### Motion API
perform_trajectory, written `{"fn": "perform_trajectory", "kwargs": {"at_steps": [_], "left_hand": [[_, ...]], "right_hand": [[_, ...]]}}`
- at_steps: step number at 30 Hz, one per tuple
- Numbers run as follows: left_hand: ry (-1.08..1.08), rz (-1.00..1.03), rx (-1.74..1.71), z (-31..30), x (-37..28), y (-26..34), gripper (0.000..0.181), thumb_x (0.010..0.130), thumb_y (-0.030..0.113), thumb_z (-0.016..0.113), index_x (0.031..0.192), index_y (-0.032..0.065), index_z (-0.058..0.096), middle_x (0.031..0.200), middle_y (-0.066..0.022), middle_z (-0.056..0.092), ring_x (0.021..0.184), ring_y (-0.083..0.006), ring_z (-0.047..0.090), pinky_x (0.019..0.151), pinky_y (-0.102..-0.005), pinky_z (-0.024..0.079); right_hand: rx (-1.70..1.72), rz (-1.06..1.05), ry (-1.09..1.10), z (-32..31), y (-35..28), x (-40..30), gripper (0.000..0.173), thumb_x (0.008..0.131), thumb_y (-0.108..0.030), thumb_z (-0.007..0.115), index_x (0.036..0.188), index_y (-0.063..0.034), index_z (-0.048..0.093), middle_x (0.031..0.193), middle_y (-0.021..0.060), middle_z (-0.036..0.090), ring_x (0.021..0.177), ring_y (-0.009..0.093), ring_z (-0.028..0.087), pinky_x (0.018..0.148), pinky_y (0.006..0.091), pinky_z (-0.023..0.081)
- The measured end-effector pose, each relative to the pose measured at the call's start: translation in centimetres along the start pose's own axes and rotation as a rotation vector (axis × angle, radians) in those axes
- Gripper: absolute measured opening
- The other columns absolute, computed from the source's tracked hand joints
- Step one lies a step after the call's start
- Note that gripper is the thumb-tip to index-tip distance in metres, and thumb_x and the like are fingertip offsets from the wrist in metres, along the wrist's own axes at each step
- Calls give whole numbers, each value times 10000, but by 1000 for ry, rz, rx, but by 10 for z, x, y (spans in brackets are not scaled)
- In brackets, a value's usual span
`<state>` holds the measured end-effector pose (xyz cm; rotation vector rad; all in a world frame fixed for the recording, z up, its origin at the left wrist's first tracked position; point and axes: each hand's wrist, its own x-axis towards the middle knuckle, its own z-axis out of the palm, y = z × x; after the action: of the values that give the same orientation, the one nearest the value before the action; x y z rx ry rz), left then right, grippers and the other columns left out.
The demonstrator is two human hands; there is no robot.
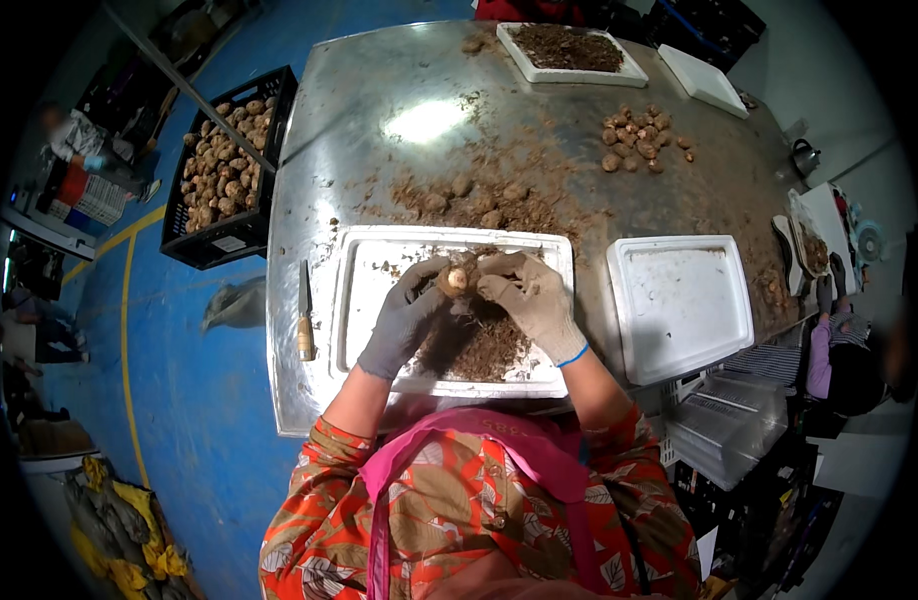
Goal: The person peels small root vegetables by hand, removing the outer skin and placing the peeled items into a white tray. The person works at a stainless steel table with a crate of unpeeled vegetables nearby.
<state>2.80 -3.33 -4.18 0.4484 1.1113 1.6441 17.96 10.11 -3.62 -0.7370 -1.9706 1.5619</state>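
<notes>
Over a white foam tray (365,315) I hold a brown taro corm (456,280) with a pale cut end. My left hand (410,311), in a dark grey knitted glove, grips the corm from the left. In a lighter beige glove with a blue cuff edge, my right hand (532,296) is at the corm's right side with its fingers bent; whether it pinches fibres or the corm is hidden. Loose brown peelings (485,349) lie in the tray beneath. A knife with a wooden handle (305,337) rests left of the tray.
Several unpeeled corms (462,199) lie amid dirt beyond the tray; a pile of cleaned ones (639,135) is further right. A second foam tray (684,307) stands at right. A black crate of corms (226,165) is beside the metal table (339,97). A co-worker (841,360) sits at right.
</notes>
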Motion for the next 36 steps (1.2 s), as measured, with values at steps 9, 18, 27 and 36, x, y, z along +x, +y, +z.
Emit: {"fn": "perform_trajectory", "kwargs": {"at_steps": [9,18,27,36], "left_hand": [[16,73,155,-2,1,-14,396,855,77,650,1216,-22,520,1085,-95,605,1008,-169,595,896,-304,504],[-7,170,274,2,4,-2,575,769,82,733,1286,-4,498,1074,-54,623,986,-117,582,908,-261,473],[-74,240,477,-5,1,4,903,686,120,824,1458,21,366,1146,-66,596,1050,-142,567,964,-292,451],[-78,243,319,-12,8,1,924,685,110,849,1462,16,358,1216,-87,583,1104,-156,564,992,-299,443]], "right_hand": [[-621,-237,149,22,4,-5,193,873,-172,700,906,12,652,814,138,697,746,188,676,671,333,529],[255,-33,-70,8,10,-6,144,882,-95,641,980,-9,701,937,86,675,808,172,636,732,283,509],[-801,-311,22,11,-6,18,362,956,-331,493,853,-37,677,852,184,658,782,317,658,674,417,516],[-216,105,-97,21,-8,-2,326,935,-282,520,738,-55,645,746,93,670,700,195,613,712,357,503]]}}
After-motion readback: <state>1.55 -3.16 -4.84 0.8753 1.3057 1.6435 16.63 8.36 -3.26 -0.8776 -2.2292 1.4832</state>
